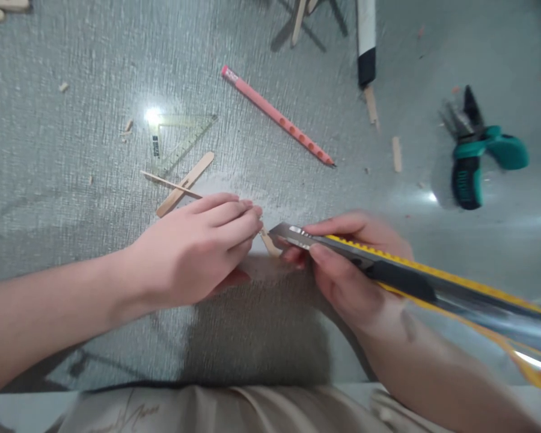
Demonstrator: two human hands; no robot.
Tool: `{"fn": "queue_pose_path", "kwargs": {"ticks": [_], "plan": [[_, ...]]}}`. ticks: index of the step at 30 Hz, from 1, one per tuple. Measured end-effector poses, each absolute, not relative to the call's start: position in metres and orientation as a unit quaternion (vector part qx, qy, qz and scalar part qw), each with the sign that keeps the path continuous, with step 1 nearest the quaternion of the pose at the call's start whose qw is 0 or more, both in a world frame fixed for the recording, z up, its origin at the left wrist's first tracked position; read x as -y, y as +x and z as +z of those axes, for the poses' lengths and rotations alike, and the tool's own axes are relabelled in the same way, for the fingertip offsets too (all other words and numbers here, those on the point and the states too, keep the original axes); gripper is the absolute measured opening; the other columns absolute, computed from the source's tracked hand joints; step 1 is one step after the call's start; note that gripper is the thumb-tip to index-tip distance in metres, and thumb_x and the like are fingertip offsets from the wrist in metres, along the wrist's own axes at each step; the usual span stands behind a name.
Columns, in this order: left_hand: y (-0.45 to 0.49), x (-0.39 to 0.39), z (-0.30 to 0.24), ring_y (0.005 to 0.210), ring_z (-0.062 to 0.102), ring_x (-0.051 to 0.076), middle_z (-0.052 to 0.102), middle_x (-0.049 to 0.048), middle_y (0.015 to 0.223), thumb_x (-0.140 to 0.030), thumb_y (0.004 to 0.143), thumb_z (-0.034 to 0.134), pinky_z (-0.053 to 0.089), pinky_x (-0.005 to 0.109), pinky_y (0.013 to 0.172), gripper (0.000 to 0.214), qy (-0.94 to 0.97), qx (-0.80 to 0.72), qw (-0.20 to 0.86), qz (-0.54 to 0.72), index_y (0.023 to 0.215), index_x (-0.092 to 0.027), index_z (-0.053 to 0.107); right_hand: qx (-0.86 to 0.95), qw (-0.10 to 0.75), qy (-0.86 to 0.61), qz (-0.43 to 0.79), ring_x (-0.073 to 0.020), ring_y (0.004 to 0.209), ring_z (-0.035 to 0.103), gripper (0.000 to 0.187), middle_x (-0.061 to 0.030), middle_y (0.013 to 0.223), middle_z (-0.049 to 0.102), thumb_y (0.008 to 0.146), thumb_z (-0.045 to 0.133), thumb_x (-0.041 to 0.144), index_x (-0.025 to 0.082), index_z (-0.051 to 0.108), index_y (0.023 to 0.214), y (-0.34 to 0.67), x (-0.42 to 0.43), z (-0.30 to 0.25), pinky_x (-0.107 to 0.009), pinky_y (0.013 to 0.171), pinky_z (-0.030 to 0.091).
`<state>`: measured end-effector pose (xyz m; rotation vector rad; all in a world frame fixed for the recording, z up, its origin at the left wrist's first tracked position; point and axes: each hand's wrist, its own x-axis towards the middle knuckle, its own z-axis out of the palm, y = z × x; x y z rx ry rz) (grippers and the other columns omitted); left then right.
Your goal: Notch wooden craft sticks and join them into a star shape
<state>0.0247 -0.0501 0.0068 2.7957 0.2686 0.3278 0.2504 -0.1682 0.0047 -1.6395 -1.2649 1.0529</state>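
Note:
My right hand [356,270] grips a yellow and black utility knife [401,276], its blade pointing left. The blade tip is close to the end of a thin wooden craft stick [269,242]. Closed fingers of my left hand [211,240] hold that stick, and its middle is hidden under them. A narrow wooden strip [169,183] comes out on the far side of the same hand; I cannot tell whether it is the same piece. Beneath the strip lies a craft stick with a slot [198,171].
Beyond my hands lie a clear set square [180,141] and a pink pencil [279,120]. Green-handled pliers [473,156] rest at the right. A white and black tool [366,48], a short wood piece [397,154] and stacked sticks [2,7] lie farther back on the textured tabletop [94,66].

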Motion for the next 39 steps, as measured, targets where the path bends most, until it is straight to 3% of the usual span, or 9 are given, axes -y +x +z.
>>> {"fn": "queue_pose_path", "kwargs": {"ticks": [6, 11, 14, 19, 23, 29, 33, 39], "plan": [[0.027, 0.048, 0.006, 0.106, 0.066, 0.017, 0.073, 0.0028, 0.114, -0.02, 0.104, 0.045, 0.05, 0.033, 0.105, 0.024, 0.976, -0.113, 0.122, 0.143, 0.109, -0.015, 0.068, 0.586, 0.343, -0.649, 0.343, -0.0161, 0.068, 0.074, 0.013, 0.0004, 0.082, 0.077, 0.089, 0.071, 0.021, 0.027, 0.07, 0.1, 0.247, 0.165, 0.023, -0.026, 0.059, 0.057], [0.029, 0.044, 0.008, 0.083, 0.063, 0.017, 0.072, 0.0003, 0.09, -0.02, 0.104, 0.045, 0.049, 0.033, 0.082, 0.023, 0.979, -0.107, 0.066, 0.16, 0.097, -0.018, 0.068, 0.592, 0.391, -0.621, 0.333, -0.0175, 0.069, 0.074, 0.016, 0.0002, 0.081, 0.077, 0.088, 0.069, 0.019, 0.027, 0.069, 0.102, 0.248, 0.163, 0.017, -0.03, 0.064, 0.059], [0.029, 0.048, 0.008, 0.077, 0.061, 0.016, 0.07, 0.0007, 0.083, -0.019, 0.101, 0.05, 0.046, 0.034, 0.078, 0.018, 0.967, -0.175, 0.08, 0.166, 0.093, -0.018, 0.066, 0.597, 0.415, -0.622, 0.29, -0.0177, 0.069, 0.074, 0.018, -0.0001, 0.084, 0.077, 0.088, 0.069, 0.021, 0.028, 0.07, 0.105, 0.253, 0.164, 0.011, -0.031, 0.063, 0.059], [0.03, 0.057, 0.013, 0.083, 0.061, 0.021, 0.069, 0.0048, 0.093, -0.016, 0.098, 0.053, 0.044, 0.038, 0.076, 0.015, 0.955, -0.257, 0.099, 0.112, 0.094, -0.018, 0.067, 0.65, 0.45, -0.587, 0.173, -0.0204, 0.072, 0.074, 0.024, -0.0025, 0.086, 0.076, 0.086, 0.065, 0.019, 0.028, 0.067, 0.108, 0.255, 0.159, 0.009, -0.033, 0.062, 0.059], [0.032, 0.062, 0.025, 0.082, 0.061, 0.025, 0.067, 0.0078, 0.09, -0.014, 0.095, 0.054, 0.046, 0.039, 0.073, 0.014, 0.953, -0.292, 0.077, 0.037, 0.087, -0.015, 0.066, 0.724, 0.43, -0.53, 0.097, -0.0229, 0.08, 0.075, 0.023, -0.0083, 0.093, 0.075, 0.084, 0.064, 0.014, 0.023, 0.065, 0.106, 0.251, 0.155, 0.019, -0.033, 0.068, 0.063], [0.035, 0.066, 0.039, 0.068, 0.06, 0.021, 0.065, 0.0045, 0.073, -0.009, 0.091, 0.052, 0.042, 0.035, 0.063, 0.017, 0.951, -0.291, 0.096, -0.037, 0.081, -0.016, 0.064, 0.709, 0.389, -0.571, 0.137, -0.0192, 0.08, 0.077, 0.028, -0.0054, 0.093, 0.077, 0.084, 0.067, 0.013, 0.022, 0.064, 0.11, 0.236, 0.177, 0.052, -0.027, 0.072, 0.064], [0.035, 0.063, 0.04, 0.064, 0.061, 0.017, 0.068, 0.0028, 0.077, -0.012, 0.092, 0.051, 0.038, 0.03, 0.058, 0.021, 0.95, -0.276, 0.145, -0.03, 0.084, -0.018, 0.069, 0.703, 0.407, -0.57, 0.128, -0.0214, 0.075, 0.077, 0.038, -0.0041, 0.089, 0.078, 0.081, 0.067, 0.011, 0.028, 0.062, 0.115, 0.223, 0.184, 0.044, -0.031, 0.066, 0.065], [0.031, 0.059, 0.031, 0.07, 0.066, 0.013, 0.071, 0.003, 0.084, -0.019, 0.097, 0.055, 0.044, 0.025, 0.061, 0.02, 0.933, -0.276, 0.226, 0.037, 0.092, -0.019, 0.074, 0.686, 0.401, -0.594, 0.126, -0.023, 0.078, 0.078, 0.032, -0.0004, 0.09, 0.079, 0.086, 0.062, 0.014, 0.035, 0.062, 0.11, 0.22, 0.174, 0.016, -0.036, 0.067, 0.067]]}}
